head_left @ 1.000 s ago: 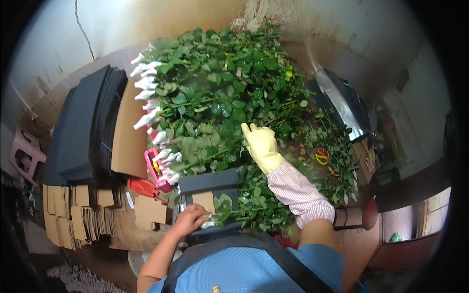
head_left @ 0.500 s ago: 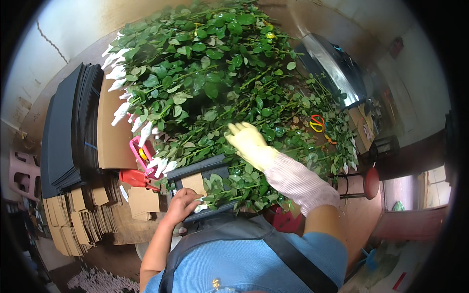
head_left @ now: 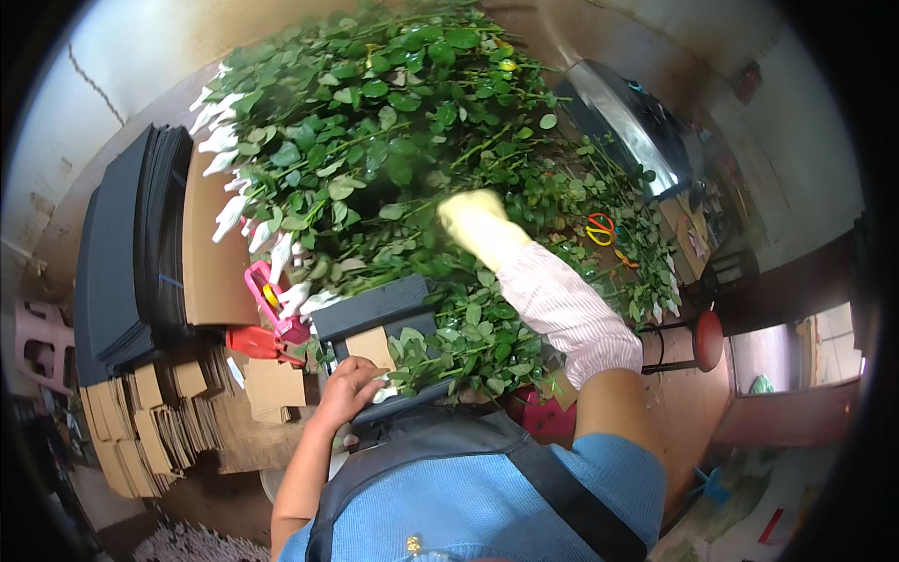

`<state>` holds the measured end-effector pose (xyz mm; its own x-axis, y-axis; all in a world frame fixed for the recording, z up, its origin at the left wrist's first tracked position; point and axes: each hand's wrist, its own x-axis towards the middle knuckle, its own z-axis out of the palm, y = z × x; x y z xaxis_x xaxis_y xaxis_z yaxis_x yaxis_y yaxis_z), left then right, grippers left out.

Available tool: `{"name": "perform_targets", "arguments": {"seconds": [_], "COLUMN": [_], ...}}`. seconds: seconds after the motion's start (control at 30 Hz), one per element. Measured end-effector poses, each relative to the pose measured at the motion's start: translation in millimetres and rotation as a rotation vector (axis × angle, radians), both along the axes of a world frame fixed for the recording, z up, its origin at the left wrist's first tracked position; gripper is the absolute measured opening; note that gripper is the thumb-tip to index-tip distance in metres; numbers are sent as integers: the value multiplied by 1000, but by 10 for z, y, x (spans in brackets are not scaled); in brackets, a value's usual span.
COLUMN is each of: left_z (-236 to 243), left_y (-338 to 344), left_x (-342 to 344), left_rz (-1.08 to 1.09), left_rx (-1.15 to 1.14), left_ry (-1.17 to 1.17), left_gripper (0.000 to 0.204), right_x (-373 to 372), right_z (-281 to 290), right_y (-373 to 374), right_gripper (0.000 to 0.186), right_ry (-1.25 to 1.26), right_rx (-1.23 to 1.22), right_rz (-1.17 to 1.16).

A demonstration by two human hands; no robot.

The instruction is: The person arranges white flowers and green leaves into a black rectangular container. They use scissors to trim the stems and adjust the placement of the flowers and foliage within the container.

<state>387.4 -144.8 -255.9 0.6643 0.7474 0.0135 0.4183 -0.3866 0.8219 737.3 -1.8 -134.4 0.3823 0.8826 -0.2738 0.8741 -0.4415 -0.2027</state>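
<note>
My bare left hand (head_left: 348, 391) rests at the left end of a dark grey box (head_left: 370, 309), its fingers curled against a rose bud in a white sleeve (head_left: 386, 393). Leafy rose stems (head_left: 473, 342) lie across this box from that side, with a piece of brown cardboard (head_left: 368, 347) behind them. My right hand (head_left: 482, 225), in a pale yellow glove with a striped cuff, is over the large heap of roses (head_left: 375, 140). Motion smears its fingers, so their grip does not show.
Dark sheets (head_left: 122, 253) and small cardboard pieces (head_left: 154, 412) are stacked at the left. A pink tape dispenser (head_left: 272, 295) and a red tool (head_left: 257, 343) lie beside the roses. Scissors with orange-yellow handles (head_left: 600, 229) lie right; a red stool (head_left: 708, 341) stands beyond.
My gloved right hand has moved slightly up, and its earlier spread fingers are now blurred. My left hand stays at the box, whose far flap has shifted a little.
</note>
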Motion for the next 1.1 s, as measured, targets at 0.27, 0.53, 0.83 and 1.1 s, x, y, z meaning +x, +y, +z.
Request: {"name": "perform_targets", "arguments": {"seconds": [0.27, 0.53, 0.83, 1.1], "left_z": [10, -8, -54, -45], "left_y": [-6, 2, -32, 14], "left_x": [7, 25, 30, 23], "left_rz": [3, 17, 49, 16], "left_rx": [-27, -32, -13, 32], "left_ry": [-4, -19, -41, -38], "left_gripper": [24, 23, 21, 19], "right_x": [89, -20, -17, -49], "right_z": [281, -939, 465, 608], "right_y": [-506, -32, -399, -755], "right_gripper": [25, 26, 21, 25], "right_ry": [384, -422, 78, 39], "right_rx": [254, -408, 426, 698], "right_rz": [320, 741, 370, 846]}}
